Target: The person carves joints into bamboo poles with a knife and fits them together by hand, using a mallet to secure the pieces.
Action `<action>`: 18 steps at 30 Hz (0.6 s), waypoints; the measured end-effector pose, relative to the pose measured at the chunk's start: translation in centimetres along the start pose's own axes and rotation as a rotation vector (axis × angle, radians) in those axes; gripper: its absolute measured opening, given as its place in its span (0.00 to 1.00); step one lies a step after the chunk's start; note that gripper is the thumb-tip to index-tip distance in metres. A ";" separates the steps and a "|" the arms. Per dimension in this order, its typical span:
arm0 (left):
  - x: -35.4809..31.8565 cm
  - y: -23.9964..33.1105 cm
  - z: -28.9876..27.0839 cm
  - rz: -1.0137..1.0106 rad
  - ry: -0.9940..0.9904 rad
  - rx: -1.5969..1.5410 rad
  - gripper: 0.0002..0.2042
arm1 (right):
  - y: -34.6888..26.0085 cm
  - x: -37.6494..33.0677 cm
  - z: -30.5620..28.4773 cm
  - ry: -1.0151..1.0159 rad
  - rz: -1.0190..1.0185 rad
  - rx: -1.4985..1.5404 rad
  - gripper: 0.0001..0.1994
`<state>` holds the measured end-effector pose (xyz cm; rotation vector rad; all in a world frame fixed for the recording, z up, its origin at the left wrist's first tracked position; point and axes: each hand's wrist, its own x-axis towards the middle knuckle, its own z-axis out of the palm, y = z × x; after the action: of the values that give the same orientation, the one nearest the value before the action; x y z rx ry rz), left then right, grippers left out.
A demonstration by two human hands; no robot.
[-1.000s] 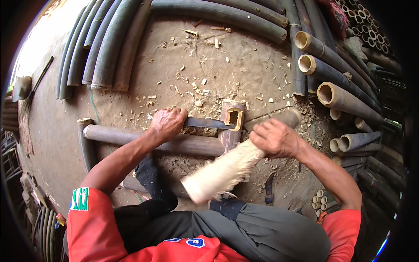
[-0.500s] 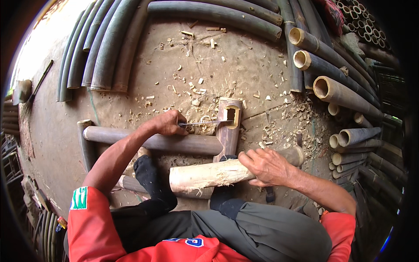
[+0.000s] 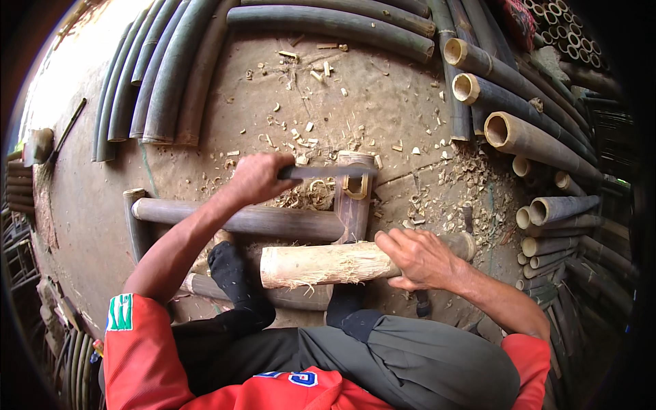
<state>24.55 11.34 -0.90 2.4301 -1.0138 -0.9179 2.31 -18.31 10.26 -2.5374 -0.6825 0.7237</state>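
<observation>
My left hand [image 3: 263,178] is closed on the handle of a knife [image 3: 318,173]. Its flat, dark blade points right and lies across the upper end of a short bamboo post [image 3: 350,215], over part of a cut hole. My right hand [image 3: 424,260] is wrapped round a thick, pale wooden mallet [image 3: 314,265]. Frayed fibres cover its battered side, and it lies roughly level above my feet. A long bamboo rail [image 3: 239,217] meets the post from the left; another upright bamboo piece [image 3: 137,225] stands at its far end.
Wood chips and shavings [image 3: 307,195] litter the ground around the post. Long bamboo poles [image 3: 335,31] lie across the far side, with more poles [image 3: 160,82] at far left. Stacked bamboo tubes [image 3: 540,143] line the right. My socked foot [image 3: 236,277] rests beside the rail.
My left hand has risen slightly away from me. The knife blade has turned to show its flat face and moved farther up the post. The mallet has shifted slightly left.
</observation>
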 end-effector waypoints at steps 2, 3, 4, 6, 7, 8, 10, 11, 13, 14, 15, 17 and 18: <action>-1.1 2.1 1.1 0.025 -0.025 0.223 0.18 | 0.1 0.1 -0.2 -0.011 -0.003 -0.028 0.40; -2.0 2.5 1.9 0.086 0.029 0.236 0.19 | 0.2 0.1 -0.2 -0.005 -0.006 -0.039 0.40; -2.5 2.9 2.2 0.090 0.020 0.244 0.21 | 0.4 0.0 -0.3 0.001 -0.010 -0.050 0.40; -3.0 2.8 3.4 0.105 0.078 0.252 0.19 | 0.8 -0.1 -0.4 -0.004 -0.006 -0.057 0.41; -3.0 2.7 3.8 0.081 0.050 0.255 0.17 | 1.1 -0.1 -0.4 -0.015 0.000 -0.053 0.41; -3.0 2.6 4.3 0.057 0.023 0.258 0.15 | 1.4 -0.1 -0.4 -0.027 0.006 -0.049 0.42; -2.8 2.7 4.4 0.011 -0.035 0.271 0.11 | 1.8 0.1 -1.1 -0.012 -0.035 -0.102 0.42; -2.6 2.6 4.4 -0.013 -0.064 0.282 0.09 | 2.1 0.3 -1.3 -0.004 -0.057 -0.128 0.42; -2.2 2.7 4.2 -0.034 -0.115 0.289 0.08 | 3.9 0.4 -0.9 0.052 -0.149 -0.179 0.42; -2.0 2.7 4.1 -0.034 -0.135 0.285 0.08 | 5.4 0.5 -0.4 0.081 -0.193 -0.208 0.42; -1.6 2.8 4.0 -0.032 -0.155 0.285 0.09 | 7.8 0.8 0.5 0.191 -0.271 -0.256 0.42; -1.4 3.4 3.6 -0.054 -0.212 0.296 0.11 | 11.1 1.6 -0.4 0.169 -0.170 -0.359 0.38; -1.4 3.5 3.4 -0.070 -0.237 0.303 0.12 | 11.7 2.0 -1.2 0.118 -0.097 -0.438 0.35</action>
<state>19.79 9.71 -0.89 2.6635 -1.2351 -1.1736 8.50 -26.76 4.57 -2.8817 -1.0071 0.4204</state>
